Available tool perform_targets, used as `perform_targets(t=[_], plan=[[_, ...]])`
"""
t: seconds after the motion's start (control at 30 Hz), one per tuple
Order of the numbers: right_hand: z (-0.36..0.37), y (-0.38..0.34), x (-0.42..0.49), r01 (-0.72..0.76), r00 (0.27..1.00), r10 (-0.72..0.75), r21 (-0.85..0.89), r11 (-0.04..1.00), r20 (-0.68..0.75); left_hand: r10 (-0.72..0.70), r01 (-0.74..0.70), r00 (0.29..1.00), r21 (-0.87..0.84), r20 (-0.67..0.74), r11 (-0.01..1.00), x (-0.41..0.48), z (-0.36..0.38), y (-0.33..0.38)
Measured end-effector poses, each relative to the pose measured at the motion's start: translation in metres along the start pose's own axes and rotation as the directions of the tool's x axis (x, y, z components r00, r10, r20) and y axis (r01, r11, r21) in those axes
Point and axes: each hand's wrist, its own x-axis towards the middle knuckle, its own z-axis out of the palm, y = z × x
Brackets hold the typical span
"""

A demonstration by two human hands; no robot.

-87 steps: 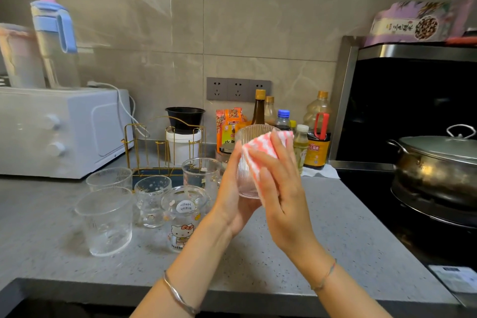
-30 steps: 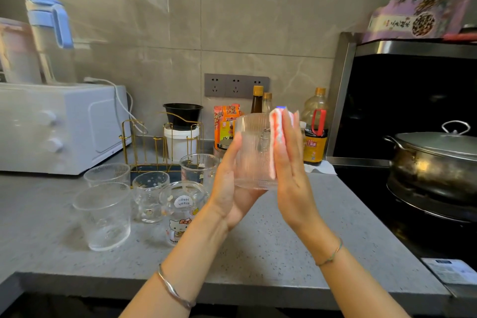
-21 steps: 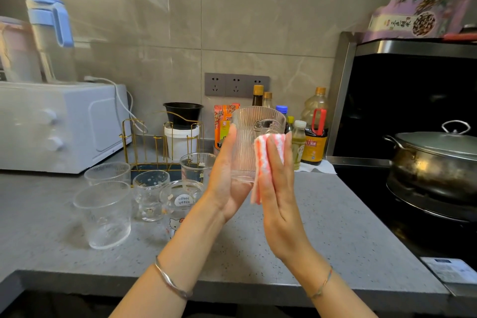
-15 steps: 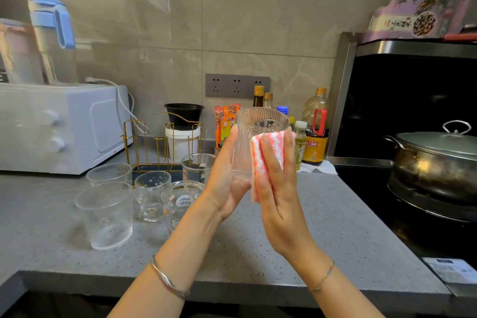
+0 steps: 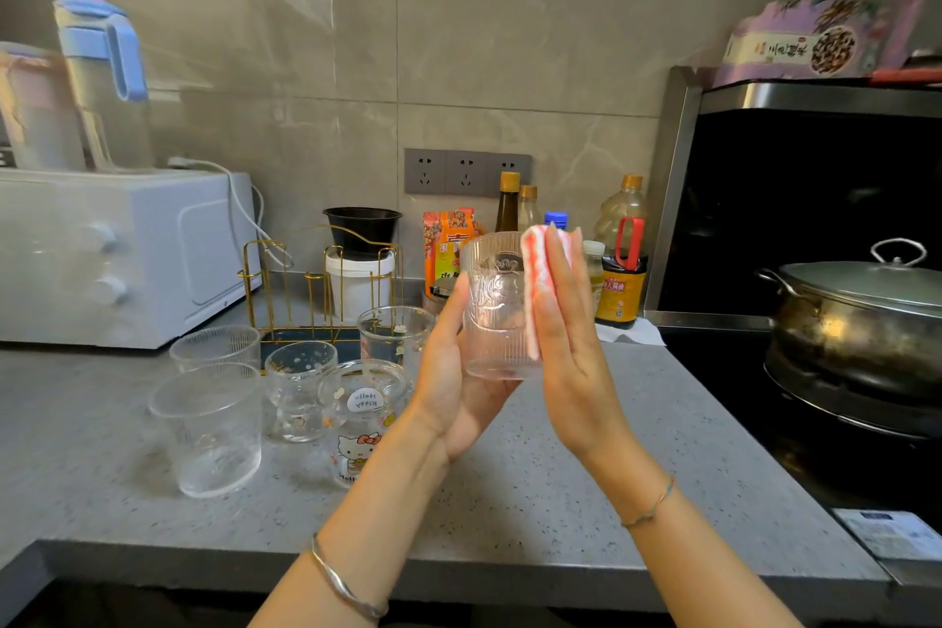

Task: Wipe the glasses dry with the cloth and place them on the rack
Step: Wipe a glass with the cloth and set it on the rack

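My left hand (image 5: 453, 388) holds a clear ribbed glass (image 5: 497, 316) upright above the counter, with its fingers showing through the glass from behind. My right hand (image 5: 571, 347) lies flat, fingers straight, and presses a pink-and-white cloth (image 5: 535, 281) against the glass's right side. Several more glasses stand at the left: a tall one (image 5: 209, 428), a ribbed one (image 5: 216, 347), a spotted one (image 5: 298, 388), a cartoon-cat one (image 5: 364, 418) and one behind (image 5: 395, 337). Behind them stands a gold wire rack (image 5: 316, 291) with nothing on its pegs.
A white microwave (image 5: 117, 255) sits at the far left with jugs on top. A white tub with a black bowl (image 5: 359, 281) and sauce bottles (image 5: 619, 270) line the wall. A lidded steel pot (image 5: 861, 316) sits on the stove at right. The grey counter (image 5: 586, 500) ends near me.
My right hand has slid the cloth from the glass's front to its right side and up toward the rim. My left hand keeps the same hold on the glass.
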Motion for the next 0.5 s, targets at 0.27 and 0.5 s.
perform_targets(t=[0.27,0.5], plan=[[0.008,0.009,-0.037,0.083,0.996,-0.079,-0.125,0.989,0.035,-0.015,0.018,0.999,0.091,-0.032,0.996,0.002,0.003,0.005],[0.001,0.005,-0.018,0.201,0.979,-0.183,-0.289,0.936,0.088,0.007,-0.006,1.000,0.202,-0.007,0.979,-0.001,0.002,0.009]])
